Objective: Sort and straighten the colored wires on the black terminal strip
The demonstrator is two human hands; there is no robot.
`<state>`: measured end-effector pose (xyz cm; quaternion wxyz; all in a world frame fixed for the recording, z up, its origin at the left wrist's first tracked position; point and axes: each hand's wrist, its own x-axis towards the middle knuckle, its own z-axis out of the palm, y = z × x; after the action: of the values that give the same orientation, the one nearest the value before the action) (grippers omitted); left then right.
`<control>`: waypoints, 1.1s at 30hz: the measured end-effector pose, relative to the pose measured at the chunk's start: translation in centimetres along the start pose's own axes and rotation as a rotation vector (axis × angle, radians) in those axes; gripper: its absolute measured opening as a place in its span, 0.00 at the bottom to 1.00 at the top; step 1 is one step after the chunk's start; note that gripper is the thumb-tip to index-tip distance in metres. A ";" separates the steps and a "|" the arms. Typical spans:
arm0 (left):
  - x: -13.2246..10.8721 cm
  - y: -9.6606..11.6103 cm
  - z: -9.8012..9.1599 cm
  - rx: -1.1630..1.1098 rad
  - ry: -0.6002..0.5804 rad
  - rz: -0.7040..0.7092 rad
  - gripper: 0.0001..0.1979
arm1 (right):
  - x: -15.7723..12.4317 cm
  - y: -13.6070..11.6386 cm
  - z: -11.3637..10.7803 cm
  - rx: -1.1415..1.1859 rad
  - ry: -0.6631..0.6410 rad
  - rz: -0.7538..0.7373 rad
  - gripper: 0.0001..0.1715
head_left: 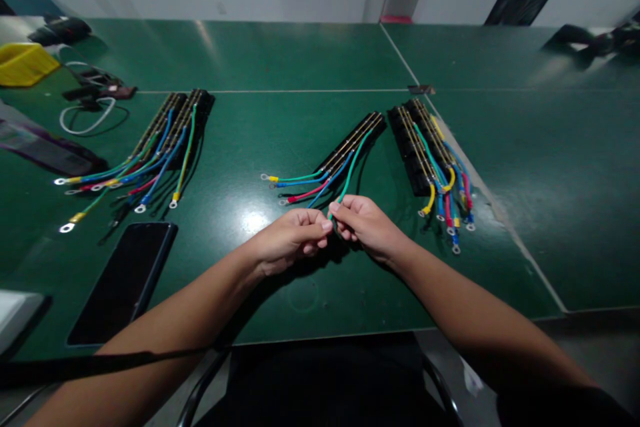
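A green wire [354, 163] runs from a black terminal strip [350, 147] with brass-coloured bars down to my hands. My right hand [367, 223] pinches this wire between thumb and fingers. Close beside it, my left hand [299, 235] is closed at the wire's lower end, which its fingers hide. From the same strip, blue and red wires with ring lugs [285, 201] spread to the left over the table. One blue wire passes behind my left hand, so its end is out of sight.
Two wired strips [417, 147] lie at the right and another pair [175, 127] at the left, lugs towards me. A phone [125, 283] rests near the left front edge of the green table [280, 57]. Behind it are a yellow bin [27, 65] and a coiled cable [87, 117].
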<state>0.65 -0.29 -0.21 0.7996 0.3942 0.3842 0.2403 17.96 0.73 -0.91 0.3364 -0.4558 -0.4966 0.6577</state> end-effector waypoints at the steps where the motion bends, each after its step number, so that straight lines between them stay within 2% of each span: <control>1: 0.0 -0.1 0.0 0.014 0.015 0.007 0.15 | 0.0 0.0 0.0 -0.004 0.001 0.006 0.18; 4: 0.0 -0.1 -0.1 0.053 0.037 0.030 0.15 | 0.0 -0.1 0.0 -0.013 -0.003 0.010 0.19; 10: 0.0 0.0 -0.1 0.036 -0.037 -0.014 0.14 | -0.1 -0.3 0.1 0.006 -0.023 -0.013 0.18; 16: 0.2 -0.2 -0.3 0.067 0.024 0.038 0.17 | 0.1 0.1 -0.1 -0.030 -0.013 0.016 0.17; 23: 0.0 0.2 -0.1 0.037 -0.037 -0.025 0.15 | -0.1 -0.2 0.0 -0.005 -0.027 -0.009 0.17; 30: 0.2 -0.2 -0.4 0.036 0.019 0.028 0.15 | 0.1 0.1 -0.1 -0.033 -0.016 0.007 0.18; 33: 0.2 0.0 -0.3 0.032 -0.017 0.007 0.14 | 0.0 -0.1 -0.1 -0.022 -0.022 -0.007 0.17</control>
<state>0.52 -0.05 -0.45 0.7955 0.4105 0.3796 0.2336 18.01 0.77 -0.85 0.3283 -0.4503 -0.5091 0.6559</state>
